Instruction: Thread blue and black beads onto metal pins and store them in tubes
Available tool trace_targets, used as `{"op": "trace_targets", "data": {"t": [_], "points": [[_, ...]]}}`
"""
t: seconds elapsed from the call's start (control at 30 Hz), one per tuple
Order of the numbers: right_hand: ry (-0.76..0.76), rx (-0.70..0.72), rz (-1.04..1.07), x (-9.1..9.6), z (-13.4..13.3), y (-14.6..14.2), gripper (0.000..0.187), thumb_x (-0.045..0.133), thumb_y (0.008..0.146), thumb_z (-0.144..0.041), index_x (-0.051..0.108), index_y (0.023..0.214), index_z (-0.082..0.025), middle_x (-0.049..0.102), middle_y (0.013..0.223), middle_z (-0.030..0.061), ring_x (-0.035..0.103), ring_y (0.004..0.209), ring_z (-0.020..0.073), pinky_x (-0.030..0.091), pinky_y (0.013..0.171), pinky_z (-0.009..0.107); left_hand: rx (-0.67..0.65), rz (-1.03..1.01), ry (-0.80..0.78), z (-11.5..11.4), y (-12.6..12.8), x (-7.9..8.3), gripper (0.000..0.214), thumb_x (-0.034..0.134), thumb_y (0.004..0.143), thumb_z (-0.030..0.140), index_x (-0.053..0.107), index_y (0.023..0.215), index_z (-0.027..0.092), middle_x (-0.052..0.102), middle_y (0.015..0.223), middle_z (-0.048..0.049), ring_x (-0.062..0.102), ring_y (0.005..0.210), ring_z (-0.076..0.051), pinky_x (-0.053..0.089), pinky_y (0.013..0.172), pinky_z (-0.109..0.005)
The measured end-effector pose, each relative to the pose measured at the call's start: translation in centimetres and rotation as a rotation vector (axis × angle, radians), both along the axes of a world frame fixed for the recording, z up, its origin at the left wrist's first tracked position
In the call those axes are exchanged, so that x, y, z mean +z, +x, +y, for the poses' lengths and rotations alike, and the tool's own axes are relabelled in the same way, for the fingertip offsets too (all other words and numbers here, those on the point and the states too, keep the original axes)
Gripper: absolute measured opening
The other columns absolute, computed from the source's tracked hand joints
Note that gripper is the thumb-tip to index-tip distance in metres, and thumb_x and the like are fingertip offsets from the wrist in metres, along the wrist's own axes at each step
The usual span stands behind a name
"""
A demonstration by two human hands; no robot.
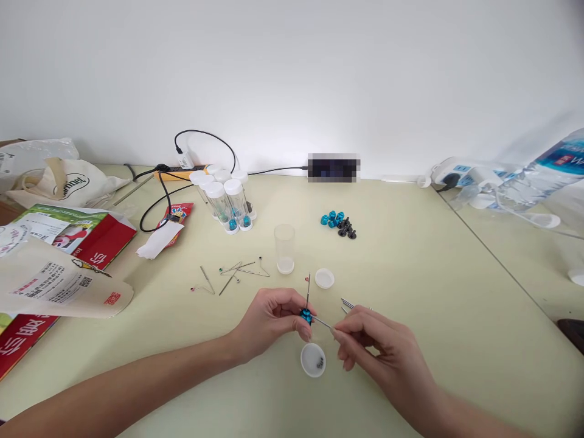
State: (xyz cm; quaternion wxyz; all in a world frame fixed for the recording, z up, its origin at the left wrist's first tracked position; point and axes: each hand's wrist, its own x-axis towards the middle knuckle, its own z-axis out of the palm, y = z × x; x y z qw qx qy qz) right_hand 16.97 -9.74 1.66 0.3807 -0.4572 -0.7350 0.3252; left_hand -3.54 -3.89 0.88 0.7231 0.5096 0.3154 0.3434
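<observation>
As the head view shows, my left grip [279, 317] pinches a blue knob [306, 316] with an upright stem [308, 293] over the bench [246, 395]; my right grip [379, 342] pinches a metal rod [323, 323] at its side. I judge the capped tubes [217, 201] finished; an open tube [285, 246] and loose knobs [333, 219] seem left.

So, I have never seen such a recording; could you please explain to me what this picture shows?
No machine works here: a person uses two bare hands, and the one picture comes from a camera worn on the head, looking forward and down. The left hand holds a small shiny blue metal piece, with a thin upright metal rod at its top. The right hand holds a slim silver metal tool, its end at the blue piece. On the pale green table are a shallow round white dish holding tiny grey pieces, an upright clear plastic tube, and loose blue and black pieces.
</observation>
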Motion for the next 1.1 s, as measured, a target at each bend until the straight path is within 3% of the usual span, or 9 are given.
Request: {"op": "trace_targets", "data": {"t": [0.07,0.2,0.27,0.53,0.7,0.93,1.0,1.1], "points": [[0.146,0.002,-0.117,0.0,0.2,0.4,0.016,0.046,0.093,-0.013,0.058,0.085,-0.018,0.056,0.068,0.0002,0.053,0.054,0.009,0.042,0.043,0.019,-0.026,-0.007,-0.039,0.1,0.0,0.0,0.01,0.069,0.071,0.008,0.068,0.08,0.012,0.067,0.064,-0.0011,0.066,0.059,-0.014,0.055,0.062,-0.025],[0.718,0.091,-0.413,0.8,0.6,1.5,0.024,0.04,0.09,-0.003,0.061,0.1,-0.011,0.064,0.08,0.0083,0.06,0.071,0.0159,0.048,0.056,0.027,-0.086,-0.024,-0.097,0.2,0.0,-0.1,0.012,0.068,0.07,0.006,0.069,0.081,0.011,0.068,0.066,-0.0026,0.068,0.06,-0.016,0.055,0.061,-0.027],[0.942,0.131,-0.508,1.4,0.8,1.8,0.025,0.04,0.088,-0.003,0.063,0.098,-0.007,0.065,0.08,0.0112,0.063,0.078,0.0206,0.051,0.06,0.03,-0.103,-0.031,-0.114,0.1,0.0,-0.2,0.012,0.069,0.07,0.007,0.069,0.081,0.011,0.069,0.069,-0.0035,0.068,0.06,-0.016,0.056,0.061,-0.027],[1.343,0.225,-0.7,2.2,1.5,1.5,0.014,0.057,0.079,-0.005,0.071,0.077,-0.009,0.07,0.071,0.008,0.066,0.064,0.0191,0.055,0.052,0.028,-0.17,-0.048,-0.162,0.3,-0.1,-0.2,0.008,0.069,0.073,0.012,0.07,0.081,0.01,0.069,0.07,-0.0045,0.068,0.057,-0.015,0.054,0.057,-0.023],[1.437,0.228,-0.697,2.4,1.9,1.5,0.007,0.066,0.074,-0.009,0.071,0.072,-0.011,0.07,0.069,0.005,0.066,0.062,0.0184,0.057,0.051,0.028,-0.189,-0.074,-0.211,0.6,-0.2,-0.5,0.017,0.071,0.074,0.022,0.071,0.084,0.009,0.07,0.073,-0.007,0.066,0.055,-0.014,0.054,0.055,-0.024],[1.426,0.266,-0.815,3.5,1.9,1.8,0.018,0.059,0.081,-0.013,0.071,0.071,-0.021,0.069,0.073,-0.0013,0.065,0.063,0.0138,0.058,0.054,0.024,-0.237,-0.088,-0.249,0.8,-0.2,-0.7,0.025,0.07,0.076,0.03,0.069,0.088,0.008,0.069,0.07,-0.0078,0.064,0.054,-0.013,0.052,0.053,-0.022],[1.369,0.248,-0.791,3.3,1.7,1.9,0.016,0.058,0.082,-0.012,0.07,0.075,-0.019,0.069,0.076,0.0014,0.065,0.067,0.0161,0.057,0.057,0.026,-0.237,-0.098,-0.24,0.8,-0.1,-0.6,0.024,0.07,0.077,0.029,0.069,0.088,0.008,0.068,0.071,-0.0073,0.064,0.055,-0.013,0.052,0.055,-0.023],[1.096,0.189,-0.684,2.5,1.5,2.0,0.02,0.047,0.087,-0.008,0.067,0.09,-0.013,0.068,0.083,0.0079,0.065,0.078,0.0197,0.055,0.062,0.03,-0.192,-0.111,-0.202,0.8,-0.1,-0.6,0.019,0.071,0.075,0.026,0.068,0.085,0.01,0.068,0.075,-0.0064,0.066,0.059,-0.014,0.053,0.06,-0.025]]}}
